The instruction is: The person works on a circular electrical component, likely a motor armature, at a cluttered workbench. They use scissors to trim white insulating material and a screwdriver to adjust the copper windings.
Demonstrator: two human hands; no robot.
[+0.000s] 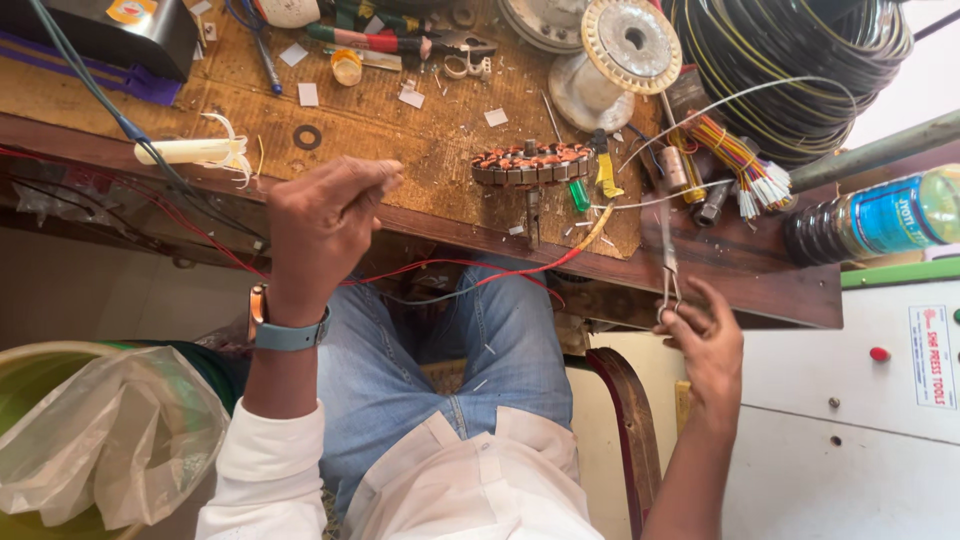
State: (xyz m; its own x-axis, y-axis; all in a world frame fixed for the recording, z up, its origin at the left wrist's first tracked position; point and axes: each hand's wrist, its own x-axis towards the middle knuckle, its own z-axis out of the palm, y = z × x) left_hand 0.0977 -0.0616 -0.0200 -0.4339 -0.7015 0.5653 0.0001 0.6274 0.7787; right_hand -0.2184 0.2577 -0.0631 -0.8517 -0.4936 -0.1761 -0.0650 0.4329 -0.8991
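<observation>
The work in hand looks like the wiring of a small motor stator (pixel 532 163), a round piece with copper-coloured windings that lies on the wooden counter (pixel 420 150) near its front edge, at about 12 o'clock from the person's lap.

The left hand (pixel 325 225) is closed into a loose fist at 10 o'clock from the lap; its fingertips are pressed together near the thumb as if they pinch something thin, but I cannot tell what (perhaps a wire end). The right hand (pixel 705 340) is at 3 o'clock, below the counter edge. Its fingers are curled around the handles of a slim metal tool (pixel 668 255), pliers or scissors I think, which points up toward a thin pale wire (pixel 700 108) at 1 o'clock from the stator.

A red wire (pixel 450 270) hangs across the blue trousers between the 2 hands. A white spool (pixel 610 55) and a coil of dark cable (pixel 790 60) stand at 12 and 1 o'clock behind the stator.

In my judgement the step is the trimming or stripping of a lead. The next move calls for a steady tool tip placed exactly on the wire, while the other hand keeps it tight.
</observation>
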